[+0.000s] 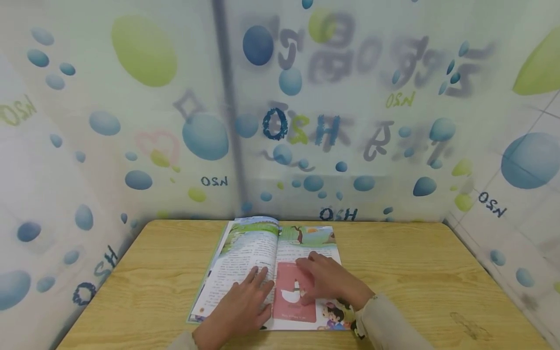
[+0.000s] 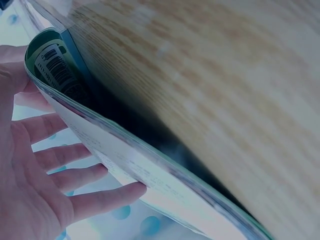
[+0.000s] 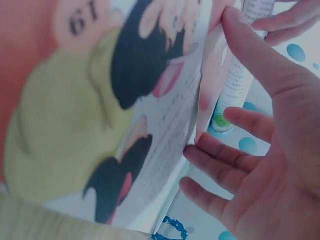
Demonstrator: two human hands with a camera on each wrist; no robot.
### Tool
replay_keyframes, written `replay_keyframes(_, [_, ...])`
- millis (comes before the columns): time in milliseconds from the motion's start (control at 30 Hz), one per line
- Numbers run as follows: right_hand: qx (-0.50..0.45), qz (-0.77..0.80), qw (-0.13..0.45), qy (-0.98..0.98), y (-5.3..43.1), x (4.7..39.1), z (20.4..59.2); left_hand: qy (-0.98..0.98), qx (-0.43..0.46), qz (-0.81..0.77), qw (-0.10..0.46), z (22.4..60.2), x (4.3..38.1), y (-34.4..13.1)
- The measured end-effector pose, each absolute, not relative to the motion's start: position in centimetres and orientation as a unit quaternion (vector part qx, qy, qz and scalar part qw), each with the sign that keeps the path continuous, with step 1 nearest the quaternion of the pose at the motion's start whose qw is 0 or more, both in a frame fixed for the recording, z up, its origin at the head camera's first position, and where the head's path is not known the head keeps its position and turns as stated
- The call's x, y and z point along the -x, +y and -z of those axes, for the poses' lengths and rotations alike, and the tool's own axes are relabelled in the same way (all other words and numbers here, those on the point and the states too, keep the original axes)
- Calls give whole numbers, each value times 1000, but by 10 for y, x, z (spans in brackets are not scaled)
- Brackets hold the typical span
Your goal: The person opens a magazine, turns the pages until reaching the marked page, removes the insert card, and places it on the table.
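An illustrated book [image 1: 245, 243] lies spread on the wooden table. My left hand [image 1: 245, 299] rests on its left page with fingers spread, the thumb near the inner edge of a pink card [image 1: 286, 308]. That card, printed with a white bird-like figure, lies over the lower right page. Above its right part is my right hand [image 1: 332, 279], fingertips near the top edge and thumb on the card's face. In the left wrist view the fingers of the left hand [image 2: 45, 170] extend over the page. The right wrist view shows the right hand's thumb [image 3: 245, 40] touching the pink surface.
The wooden table [image 1: 407, 272] reaches back to a patterned curtain [image 1: 372, 146] with blue and green drops, which also closes off both sides. A barcode [image 2: 56, 65] shows inside the book's curled cover. Cartoon figures [image 3: 135, 55] decorate the right page's lower corner.
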State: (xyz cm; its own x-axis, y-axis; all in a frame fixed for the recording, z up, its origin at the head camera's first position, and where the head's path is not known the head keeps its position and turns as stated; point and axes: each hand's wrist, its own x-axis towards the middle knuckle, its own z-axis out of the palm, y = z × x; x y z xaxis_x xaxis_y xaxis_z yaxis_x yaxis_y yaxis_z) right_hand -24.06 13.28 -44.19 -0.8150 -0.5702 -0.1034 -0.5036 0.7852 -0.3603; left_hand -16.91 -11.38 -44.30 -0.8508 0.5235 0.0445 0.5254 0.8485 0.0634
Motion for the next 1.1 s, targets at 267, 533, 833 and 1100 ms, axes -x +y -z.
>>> replay_keyframes(267, [297, 206, 101, 927, 138, 246, 442, -958, 282, 34, 36, 444, 169, -115])
replay_keyframes(533, [281, 289, 146, 903, 143, 250, 444, -958, 281, 45, 29, 443, 169, -115])
replay_keyframes(833, [323, 363, 150, 861, 154, 256, 450, -955, 291, 42, 47, 446, 170, -116])
replay_keyframes(1100, [329, 428, 174, 824, 161, 258, 454, -955, 291, 44, 46, 445, 170, -116])
